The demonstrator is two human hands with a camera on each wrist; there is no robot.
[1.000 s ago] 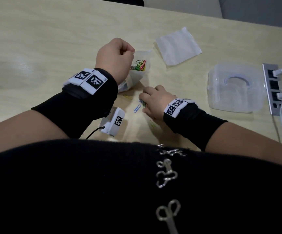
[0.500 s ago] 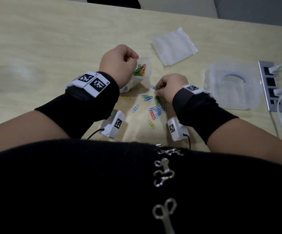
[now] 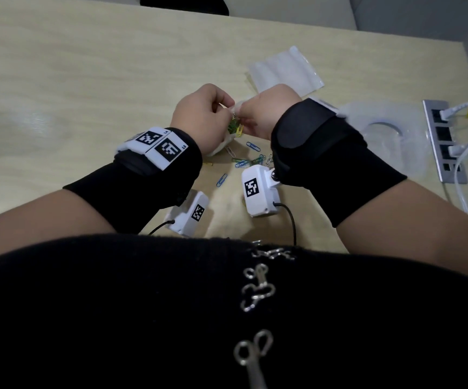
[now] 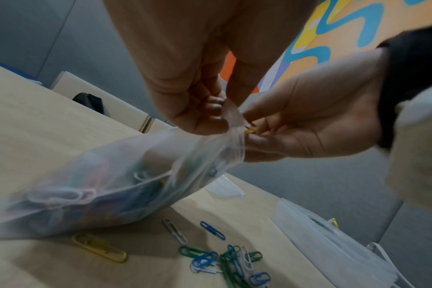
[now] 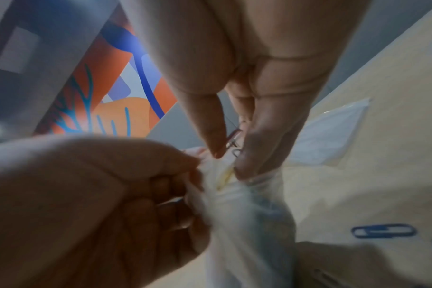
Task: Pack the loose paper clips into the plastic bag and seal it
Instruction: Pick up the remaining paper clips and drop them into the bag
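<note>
Since a moment ago the right hand has risen from the loose paper clips to the mouth of the plastic bag, its thumb and fingers pinching a few clips there. On the table, the left hand pinches the bag's rim, holding it open. Remaining clips lie just near of the bag.
</note>
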